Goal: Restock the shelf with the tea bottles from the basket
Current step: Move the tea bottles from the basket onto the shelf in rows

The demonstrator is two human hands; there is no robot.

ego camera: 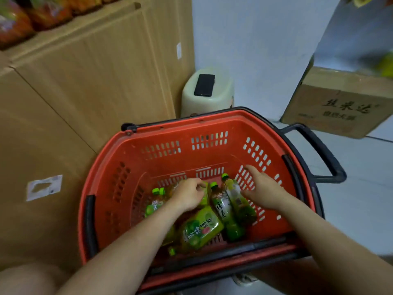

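Left of the basket (131,150) rise large cardboard boxes (85,81), matte brown and flat-sided, one bearing a torn white label (43,187). Glossy orange snack bags (19,20) lie on top of the boxes. Just behind the basket stands a cream plastic stool (207,101) with rounded corners, and a black phone (204,85) lies flat on it. Beyond the basket's right side sits a printed carton (340,107) on the pale tiled floor (361,188).

The basket is red moulded plastic, its walls pierced by rows of slots. A black loop handle (325,154) juts from its right side.

The tea bottles (202,227) lie jumbled on the basket's floor. They are clear plastic with yellow-green tea, shiny printed labels and bright green caps.

The left hand (189,195) reaches down over the near rim, its fingers curled around the middle bottle (205,196) and covering most of it. The right hand (261,188) hangs by the basket's right wall with fingers spread and straight. Its index points up along the slots, and the others are at the rightmost bottle (240,201); whether they touch it is unclear. Both forearms cross the near rim and hide parts of the pile.
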